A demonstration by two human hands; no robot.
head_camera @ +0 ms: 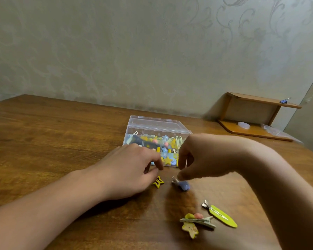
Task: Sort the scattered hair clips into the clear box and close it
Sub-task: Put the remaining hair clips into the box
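Observation:
The clear box (134, 123) stands on the wooden table with its lid folded back and several coloured hair clips inside. In front of it lie a yellow star clip (158, 182) and a blue clip (183, 185). My left hand (132, 170) rests on the table, fingers apart, its thumb tip touching the star clip. My right hand (204, 159) reaches down from the right, its fingertips pinched on the blue clip's metal end while the clip still lies on the table. Nearer to me lie a green flat clip (223, 216) and a clip with a yellow star figure (197, 222).
A small wooden shelf (257, 131) stands at the back right against the wall, with a blue binder clip (285, 101) on top and a white round thing (244, 125) and a plastic bag (275, 131) on its base. The wall runs close behind the box.

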